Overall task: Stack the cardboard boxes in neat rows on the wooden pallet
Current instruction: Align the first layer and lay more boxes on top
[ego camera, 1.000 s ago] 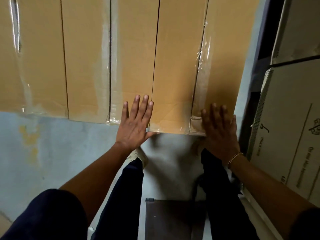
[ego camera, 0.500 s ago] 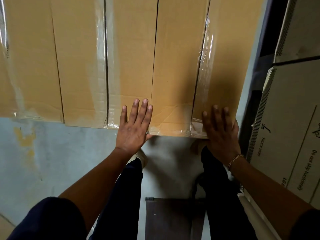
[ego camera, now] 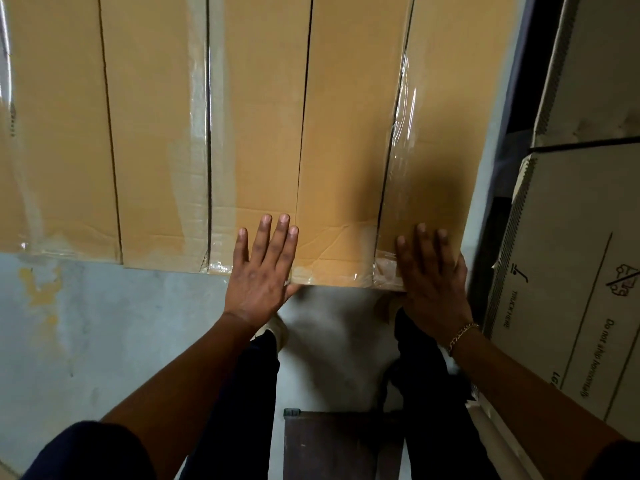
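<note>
Several long brown cardboard boxes lie side by side ahead of me, their seams sealed with clear tape. My left hand [ego camera: 261, 271] lies flat with straight fingers on the near end of the middle box [ego camera: 256, 133]. My right hand [ego camera: 431, 275] presses flat on the near right corner of the rightmost box [ego camera: 440, 133], which sits in shadow. Between them lies another box [ego camera: 346, 150], its near edge creased. The pallet under the boxes is hidden.
Large white printed cartons [ego camera: 581, 271] stand close on my right, leaving a narrow dark gap [ego camera: 498, 220] beside the brown boxes. A grey concrete floor [ego camera: 104, 341] spreads to the left. A dark wooden board [ego camera: 339, 445] lies between my legs.
The boxes' near edge has shifted slightly away from me and to the left in view. Both hands stay flat on the same ends.
</note>
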The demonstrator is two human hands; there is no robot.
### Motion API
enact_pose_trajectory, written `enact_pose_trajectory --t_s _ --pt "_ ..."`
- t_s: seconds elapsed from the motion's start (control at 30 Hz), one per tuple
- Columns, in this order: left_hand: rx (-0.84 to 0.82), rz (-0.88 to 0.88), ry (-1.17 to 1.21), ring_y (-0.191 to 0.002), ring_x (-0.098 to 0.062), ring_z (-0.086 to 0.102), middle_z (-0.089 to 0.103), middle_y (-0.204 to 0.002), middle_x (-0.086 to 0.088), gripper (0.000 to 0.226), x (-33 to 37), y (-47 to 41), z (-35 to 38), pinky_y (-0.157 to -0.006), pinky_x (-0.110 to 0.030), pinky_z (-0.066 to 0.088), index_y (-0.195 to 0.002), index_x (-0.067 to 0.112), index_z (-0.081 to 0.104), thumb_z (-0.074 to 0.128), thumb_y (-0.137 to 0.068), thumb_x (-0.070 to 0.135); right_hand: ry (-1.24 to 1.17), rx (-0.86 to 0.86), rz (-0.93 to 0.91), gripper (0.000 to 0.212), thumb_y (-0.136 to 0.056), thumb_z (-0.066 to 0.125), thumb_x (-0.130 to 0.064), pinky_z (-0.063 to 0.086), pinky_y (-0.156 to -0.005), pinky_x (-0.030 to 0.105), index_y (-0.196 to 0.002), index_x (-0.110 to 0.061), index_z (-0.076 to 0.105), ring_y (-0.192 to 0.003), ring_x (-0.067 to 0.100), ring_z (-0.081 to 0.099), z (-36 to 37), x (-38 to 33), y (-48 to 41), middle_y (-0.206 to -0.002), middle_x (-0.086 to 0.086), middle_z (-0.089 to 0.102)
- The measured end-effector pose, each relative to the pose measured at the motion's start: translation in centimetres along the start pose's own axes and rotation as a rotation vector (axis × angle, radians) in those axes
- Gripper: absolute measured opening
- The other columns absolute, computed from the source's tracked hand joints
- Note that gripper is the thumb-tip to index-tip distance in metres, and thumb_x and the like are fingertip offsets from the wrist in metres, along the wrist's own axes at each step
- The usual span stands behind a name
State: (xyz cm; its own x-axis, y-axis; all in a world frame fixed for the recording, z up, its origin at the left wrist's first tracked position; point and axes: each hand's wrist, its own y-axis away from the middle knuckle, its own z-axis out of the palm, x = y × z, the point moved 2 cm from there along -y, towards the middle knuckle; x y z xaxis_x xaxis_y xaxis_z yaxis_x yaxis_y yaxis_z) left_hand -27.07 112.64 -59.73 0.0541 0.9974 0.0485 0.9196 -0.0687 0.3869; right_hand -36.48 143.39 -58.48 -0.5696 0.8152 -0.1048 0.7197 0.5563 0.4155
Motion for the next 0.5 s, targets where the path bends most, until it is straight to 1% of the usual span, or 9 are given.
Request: enact_pose_trajectory --t_s 0.07,0.1,0.13,0.2,0.27,0.3,0.33,0.4,0.5 --pt "-0.045 0.007 0.031 -0.159 -0.036 -0.002 -0.006 -0.172 -0.014 0.114 -0.1 0.2 -1.1 -0.125 -0.061 0.006 -0.164 0.01 0.0 0.051 -0.09 0.078 -0.002 -0.085 0.004 0.114 -0.075 0.07 -0.069 0.027 -0.11 0.072 -0.162 -0.021 0.014 -0.155 0.04 0.011 -1.7 -0.1 0.0 -0.17 0.012 0.009" --pt "-0.062 0.004 0.063 -0.159 -0.034 0.0 -0.002 -0.173 -0.013 0.11 -0.2 0.2 -2.0 -0.125 -0.06 0.007 -0.164 0.011 0.006 0.04 -0.09 0.084 -0.019 -0.114 0.03 0.112 -0.076 0.064 -0.075 0.03 -0.11 0.072 -0.162 -0.022 0.016 -0.154 0.038 0.017 -2.9 -0.1 -0.1 -0.17 0.009 0.012" --pt "-0.075 -0.006 0.095 -0.159 -0.033 0.003 0.003 -0.173 -0.013 0.108 -0.5 0.0 -3.1 -0.126 -0.059 0.008 -0.164 0.011 0.013 0.032 -0.09 0.086 -0.06 -0.12 0.078 0.107 -0.078 0.058 -0.078 0.032 -0.11 0.069 -0.161 -0.023 0.018 -0.151 0.034 0.026 -4.5 -0.1 -0.4 -0.169 0.006 0.016" --pt "-0.064 -0.039 0.143 -0.159 -0.03 0.008 0.01 -0.172 -0.012 0.104 -1.4 -1.5 -5.7 -0.126 -0.057 0.008 -0.163 0.011 0.021 0.027 -0.091 0.086 -0.21 -0.087 0.199 0.096 -0.084 0.047 -0.079 0.037 -0.111 0.06 -0.159 -0.025 0.023 -0.144 0.029 0.038 -7.9 0.7 -2.4 -0.165 0.002 0.027" --pt "-0.015 -0.083 0.182 -0.159 -0.028 0.007 0.008 -0.173 -0.01 0.099 -2.6 -4.2 -8.9 -0.126 -0.054 0.008 -0.164 0.011 0.018 0.02 -0.095 0.082 -0.429 -0.022 0.3 0.093 -0.086 0.038 -0.083 0.039 -0.113 0.054 -0.157 -0.022 0.032 -0.142 0.027 0.042 -11.3 2.3 -5.5 -0.161 0.003 0.036" --pt "0.006 -0.101 0.206 -0.159 -0.027 0.004 0.005 -0.173 -0.009 0.097 -3.3 -6.1 -10.4 -0.127 -0.053 0.007 -0.165 0.012 0.014 0.015 -0.096 0.08 -0.55 0.028 0.336 0.091 -0.088 0.038 -0.082 0.041 -0.111 0.054 -0.155 -0.02 0.036 -0.141 0.027 0.043 -12.8 3.4 -7.5 -0.158 0.005 0.039" --pt "0.022 -0.111 0.228 -0.159 -0.026 0.0 0.0 -0.173 -0.008 0.096 -3.9 -8.4 -11.9 -0.127 -0.052 0.005 -0.165 0.013 0.009 0.01 -0.096 0.08 -0.654 0.094 0.373 0.086 -0.092 0.043 -0.077 0.043 -0.11 0.055 -0.154 -0.018 0.036 -0.14 0.028 0.044 -14.0 4.8 -9.8 -0.157 0.008 0.039" --pt "0.062 -0.128 0.248 -0.159 -0.023 -0.007 -0.008 -0.173 -0.006 0.095 -5.1 -13.6 -14.5 -0.127 -0.052 0.003 -0.165 0.015 0.003 0.002 -0.095 0.078 -0.812 0.193 0.469 0.076 -0.098 0.051 -0.061 0.041 -0.113 0.054 -0.157 -0.019 0.031 -0.142 0.025 0.042 -16.0 7.9 -14.8 -0.16 0.008 0.035" --pt "0.171 -0.171 0.229 -0.159 -0.022 -0.01 -0.01 -0.173 -0.005 0.091 -6.9 -22.3 -17.6 -0.128 -0.049 -0.001 -0.165 0.015 0.003 0.008 -0.097 0.075 -1.006 0.304 0.571 0.074 -0.099 0.052 -0.057 0.034 -0.119 0.047 -0.16 -0.022 0.027 -0.145 0.019 0.038 -18.6 12.7 -23.0 -0.163 0.004 0.034"
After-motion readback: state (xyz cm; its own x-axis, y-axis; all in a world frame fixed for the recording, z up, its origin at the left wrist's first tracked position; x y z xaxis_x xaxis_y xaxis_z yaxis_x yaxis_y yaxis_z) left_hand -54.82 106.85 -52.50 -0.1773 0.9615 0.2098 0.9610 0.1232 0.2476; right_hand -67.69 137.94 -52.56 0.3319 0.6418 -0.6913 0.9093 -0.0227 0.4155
